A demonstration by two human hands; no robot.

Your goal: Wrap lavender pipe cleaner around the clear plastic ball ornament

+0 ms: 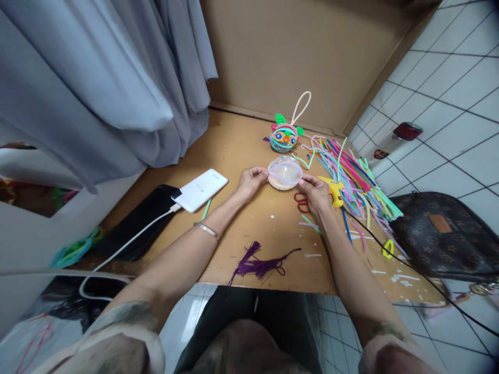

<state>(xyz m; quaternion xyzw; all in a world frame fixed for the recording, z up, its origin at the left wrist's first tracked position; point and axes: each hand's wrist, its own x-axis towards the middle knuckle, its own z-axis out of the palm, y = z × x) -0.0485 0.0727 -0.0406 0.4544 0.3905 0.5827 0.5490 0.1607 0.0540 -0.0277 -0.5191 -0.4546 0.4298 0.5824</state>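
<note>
A clear round plastic piece (285, 173) with a pale lilac strip across it is between my hands at the middle of the table. My left hand (251, 183) pinches something at its left edge, the strip's end or the rim; which one I cannot tell. My right hand (315, 191) pinches at the right edge in the same way. Just behind stands a colourful animal-face ball (284, 138) with green ears and a white loop. Close to my right hand lie a yellow glue gun (336, 192) and red-handled scissors (301, 202).
Many coloured pipe cleaners (354, 176) spread at the right, beside a brown bag (448, 239). Purple tassels (259, 266) lie near the front edge. A white power bank (200, 190) with a cable rests on a black object (144, 223) at the left. The glue gun's cord runs right.
</note>
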